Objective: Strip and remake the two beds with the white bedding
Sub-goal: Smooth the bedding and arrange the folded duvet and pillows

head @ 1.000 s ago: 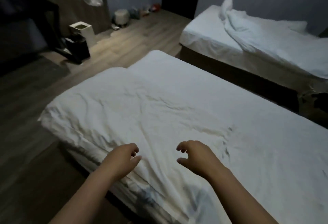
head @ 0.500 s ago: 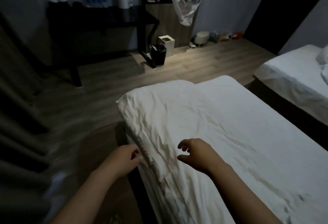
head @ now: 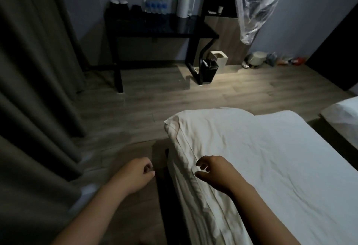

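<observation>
The near bed (head: 271,157) fills the lower right, covered by a wrinkled white duvet whose edge hangs over the left side. My right hand (head: 215,171) hovers over that left edge with loosely curled fingers and holds nothing. My left hand (head: 135,175) is off the bed, above the floor beside it, fingers loosely curled and empty. Only a white corner of the second bed (head: 342,113) shows at the right edge.
A dark curtain (head: 34,99) hangs close on the left. A black desk (head: 158,29) with water bottles and a white kettle (head: 185,4) stands at the far wall. A black bin (head: 208,70) and a white bin (head: 219,60) sit by it. Clear plastic (head: 255,2) hangs above.
The view has swung left, away from the second bed toward the desk and curtain. My left hand has come off the duvet and is now over the floor; my right hand stays above the bed edge.
</observation>
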Motion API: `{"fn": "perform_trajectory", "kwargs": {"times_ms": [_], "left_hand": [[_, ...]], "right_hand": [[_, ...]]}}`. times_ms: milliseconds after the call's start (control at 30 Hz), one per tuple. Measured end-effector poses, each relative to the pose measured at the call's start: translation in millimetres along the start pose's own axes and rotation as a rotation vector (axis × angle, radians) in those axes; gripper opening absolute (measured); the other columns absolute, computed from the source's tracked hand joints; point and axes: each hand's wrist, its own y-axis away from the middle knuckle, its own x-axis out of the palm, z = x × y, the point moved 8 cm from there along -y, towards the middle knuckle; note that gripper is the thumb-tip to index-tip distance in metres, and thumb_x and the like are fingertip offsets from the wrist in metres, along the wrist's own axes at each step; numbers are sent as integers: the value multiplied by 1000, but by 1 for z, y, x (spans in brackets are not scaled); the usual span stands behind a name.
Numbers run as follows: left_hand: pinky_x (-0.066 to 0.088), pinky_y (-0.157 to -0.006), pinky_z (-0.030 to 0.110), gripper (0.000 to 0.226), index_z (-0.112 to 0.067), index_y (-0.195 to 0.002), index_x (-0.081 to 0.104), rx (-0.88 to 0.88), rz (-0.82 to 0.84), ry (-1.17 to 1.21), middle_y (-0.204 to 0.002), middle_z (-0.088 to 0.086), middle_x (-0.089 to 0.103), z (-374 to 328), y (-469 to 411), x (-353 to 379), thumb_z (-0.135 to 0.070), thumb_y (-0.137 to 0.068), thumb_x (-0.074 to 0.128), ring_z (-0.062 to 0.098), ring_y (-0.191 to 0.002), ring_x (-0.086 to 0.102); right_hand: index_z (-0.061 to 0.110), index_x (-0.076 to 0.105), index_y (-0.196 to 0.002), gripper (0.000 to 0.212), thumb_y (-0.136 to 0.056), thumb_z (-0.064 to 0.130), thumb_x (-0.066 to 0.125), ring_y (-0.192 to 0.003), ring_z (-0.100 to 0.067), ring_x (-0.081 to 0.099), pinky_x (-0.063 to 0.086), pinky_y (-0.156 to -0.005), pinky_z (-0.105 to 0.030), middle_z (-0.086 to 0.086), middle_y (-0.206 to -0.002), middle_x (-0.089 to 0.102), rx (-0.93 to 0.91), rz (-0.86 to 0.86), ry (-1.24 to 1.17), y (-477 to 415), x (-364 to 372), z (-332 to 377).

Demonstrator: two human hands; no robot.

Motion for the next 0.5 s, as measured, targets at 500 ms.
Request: {"fn": "perform_trajectory", "kwargs": {"times_ms": [500], "left_hand": [[45, -78, 21, 10, -28, -93, 52, -94, -1, 70, -91, -10, 58, 69, -115, -50, -34, -90, 60, 9, -87, 56]], "right_hand": [[24, 61, -119, 32, -90, 37, 61, -98, -8, 60, 48, -82, -22, 8, -108, 65, -47, 89, 34, -164, -8, 31]]}}
